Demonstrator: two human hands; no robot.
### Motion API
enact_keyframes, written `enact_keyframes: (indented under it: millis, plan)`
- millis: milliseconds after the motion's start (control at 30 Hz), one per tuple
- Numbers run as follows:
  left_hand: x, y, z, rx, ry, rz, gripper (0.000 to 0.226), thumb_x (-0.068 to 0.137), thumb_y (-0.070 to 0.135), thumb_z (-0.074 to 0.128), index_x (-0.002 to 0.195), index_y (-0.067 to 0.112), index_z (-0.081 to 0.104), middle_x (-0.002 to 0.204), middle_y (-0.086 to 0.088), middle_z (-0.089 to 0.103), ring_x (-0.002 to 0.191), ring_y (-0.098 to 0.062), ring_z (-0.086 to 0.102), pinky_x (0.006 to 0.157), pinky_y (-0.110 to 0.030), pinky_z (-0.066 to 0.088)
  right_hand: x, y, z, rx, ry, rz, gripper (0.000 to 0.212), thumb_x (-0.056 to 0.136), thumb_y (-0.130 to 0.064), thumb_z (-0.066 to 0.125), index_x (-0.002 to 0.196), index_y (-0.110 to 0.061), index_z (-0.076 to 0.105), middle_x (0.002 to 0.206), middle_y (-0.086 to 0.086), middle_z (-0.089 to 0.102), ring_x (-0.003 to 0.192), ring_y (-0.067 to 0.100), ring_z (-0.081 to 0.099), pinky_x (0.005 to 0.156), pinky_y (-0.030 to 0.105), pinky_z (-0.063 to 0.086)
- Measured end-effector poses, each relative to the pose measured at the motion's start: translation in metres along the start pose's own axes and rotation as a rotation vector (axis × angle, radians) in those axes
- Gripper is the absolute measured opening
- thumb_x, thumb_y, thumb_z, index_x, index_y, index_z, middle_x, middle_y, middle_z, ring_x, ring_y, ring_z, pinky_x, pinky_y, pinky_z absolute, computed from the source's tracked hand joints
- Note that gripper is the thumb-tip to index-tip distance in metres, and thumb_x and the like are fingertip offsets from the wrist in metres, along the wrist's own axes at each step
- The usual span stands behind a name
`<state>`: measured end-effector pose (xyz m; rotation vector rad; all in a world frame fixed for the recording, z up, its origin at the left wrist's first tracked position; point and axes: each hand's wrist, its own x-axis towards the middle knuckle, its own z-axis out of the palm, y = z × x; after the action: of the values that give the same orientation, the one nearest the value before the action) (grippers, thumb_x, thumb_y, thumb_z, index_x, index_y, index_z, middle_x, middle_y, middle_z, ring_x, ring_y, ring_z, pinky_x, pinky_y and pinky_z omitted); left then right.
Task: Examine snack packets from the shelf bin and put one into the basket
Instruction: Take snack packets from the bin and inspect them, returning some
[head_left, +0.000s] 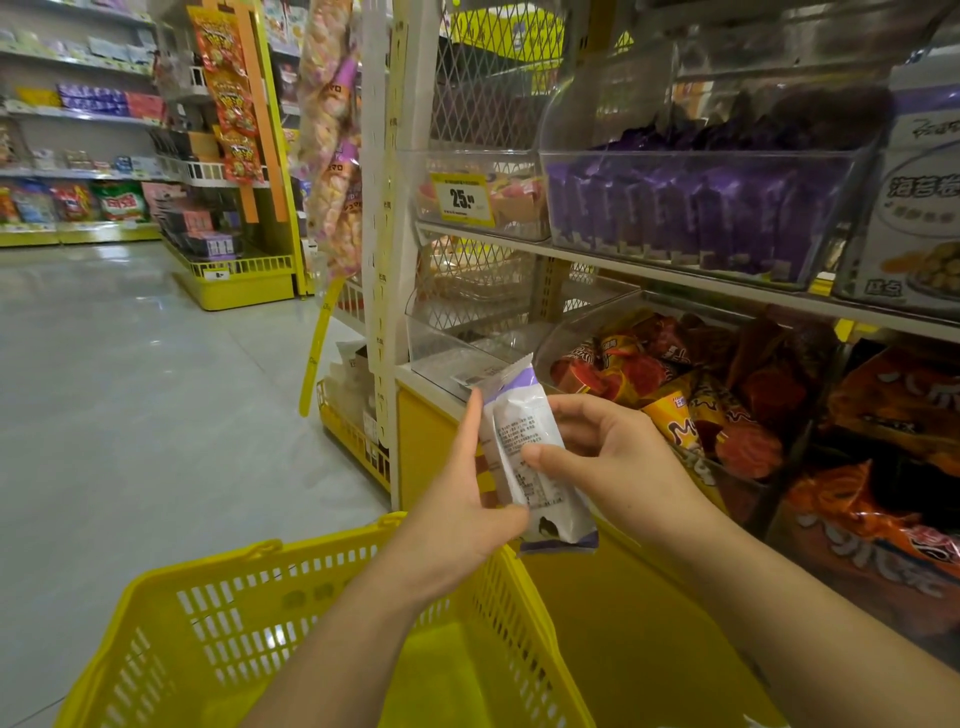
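Note:
A white and purple snack packet (524, 441) is held upright in front of me, its printed back facing the camera. My left hand (462, 504) holds its left edge and lower part, fingers stretched up along the side. My right hand (608, 457) grips its right side, the thumb pressing on the printed face. Below the hands hangs a yellow plastic basket (234, 618), which looks to hold nothing. A clear shelf bin (727, 249) full of purple packets (675, 213) sits on the upper shelf to the right.
Lower clear bins hold red and orange snack packets (670, 384). A bin with a yellow price tag (460, 200) sits upper middle. A large white box (919, 208) is at far right. The grey aisle floor (130, 389) stretches left toward other yellow shelves (234, 280).

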<state>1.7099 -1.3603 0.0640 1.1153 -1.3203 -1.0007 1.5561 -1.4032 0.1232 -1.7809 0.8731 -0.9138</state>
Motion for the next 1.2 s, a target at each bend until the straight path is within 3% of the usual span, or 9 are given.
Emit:
enact_keyframes:
  millis: [167,233,467,600,667,733,833,933,1200]
  plan:
    - [-0.003,0.004,0.002,-0.110,-0.033,0.007,0.109,0.080,-0.011,0.064,0.151,0.047,0.004,0.132,0.032,0.045,0.107,0.009,0.061,0.081,-0.025,0.055,0.002,0.001,0.003,0.058,0.034,0.005,0.035,0.082,-0.005,0.072,0.114,-0.013,0.064,0.095,0.003,0.076,0.085,0.016,0.073,0.074,0.034,0.061]
    - [-0.001,0.004,0.001,-0.222,-0.009,0.002,0.099,0.083,-0.006,0.063,0.151,0.045,0.011,0.130,0.036,0.048,0.118,0.006,0.055,0.095,-0.030,0.052,0.002,0.000,0.003,0.089,0.049,0.001,0.032,0.083,-0.007,0.072,0.113,-0.016,0.065,0.097,0.004,0.076,0.087,0.017,0.073,0.077,0.039,0.060]
    - [0.004,0.012,0.009,-0.395,0.031,-0.007,0.085,0.079,0.033,0.073,0.148,0.043,0.026,0.139,-0.001,0.056,0.122,-0.018,0.059,0.105,-0.050,0.045,-0.002,0.000,0.007,0.213,-0.123,0.044,0.027,0.095,-0.014,0.054,0.119,-0.016,0.065,0.107,0.001,0.074,0.094,0.014,0.071,0.074,0.025,0.059]
    - [0.002,0.012,0.009,-0.544,0.055,-0.047,0.071,0.080,0.020,0.067,0.144,0.028,0.039,0.131,-0.015,0.059,0.122,-0.032,0.058,0.102,-0.060,0.043,-0.002,0.007,0.005,0.149,-0.234,0.095,0.032,0.098,-0.010,0.050,0.126,-0.021,0.061,0.116,0.005,0.070,0.096,0.017,0.068,0.082,0.033,0.055]
    - [0.001,0.017,0.008,-0.667,0.011,-0.050,0.061,0.083,0.015,0.060,0.141,0.019,0.043,0.128,-0.018,0.062,0.119,-0.035,0.059,0.099,-0.056,0.047,-0.002,0.009,0.005,0.153,-0.214,0.123,0.038,0.094,-0.008,0.058,0.130,-0.020,0.056,0.118,0.007,0.069,0.085,0.011,0.065,0.072,0.024,0.052]
    - [0.000,0.021,0.007,-0.733,-0.037,-0.037,0.054,0.084,0.011,0.054,0.137,0.016,0.047,0.125,-0.018,0.065,0.116,-0.034,0.062,0.093,-0.049,0.053,0.001,0.013,0.001,0.227,-0.193,0.162,0.044,0.087,-0.008,0.066,0.127,-0.021,0.054,0.116,0.003,0.070,0.092,0.012,0.069,0.076,0.027,0.057]
    - [-0.001,0.023,0.007,-0.734,-0.066,-0.042,0.052,0.084,0.005,0.047,0.136,0.012,0.048,0.122,-0.018,0.067,0.109,-0.032,0.066,0.080,-0.043,0.059,0.004,0.016,-0.010,0.236,-0.158,0.154,0.044,0.076,-0.013,0.073,0.119,-0.014,0.061,0.105,0.008,0.074,0.099,0.030,0.069,0.089,0.043,0.056]
    - [-0.002,0.022,0.007,-0.683,-0.065,-0.058,0.055,0.084,0.004,0.048,0.138,0.016,0.047,0.124,-0.016,0.066,0.112,-0.032,0.065,0.083,-0.047,0.058,0.004,0.017,-0.016,0.195,-0.138,0.112,0.030,0.081,-0.014,0.070,0.110,-0.017,0.067,0.103,0.013,0.074,0.097,0.038,0.068,0.090,0.047,0.055]
    - [-0.002,0.019,0.000,-0.425,0.111,-0.041,0.052,0.099,-0.006,0.035,0.126,0.033,0.056,0.120,-0.007,0.069,0.108,-0.028,0.067,0.088,-0.054,0.054,-0.003,0.005,-0.015,0.130,-0.275,-0.031,0.062,0.092,0.011,0.050,0.139,-0.028,0.047,0.125,-0.008,0.066,0.115,0.013,0.062,0.092,0.031,0.054]
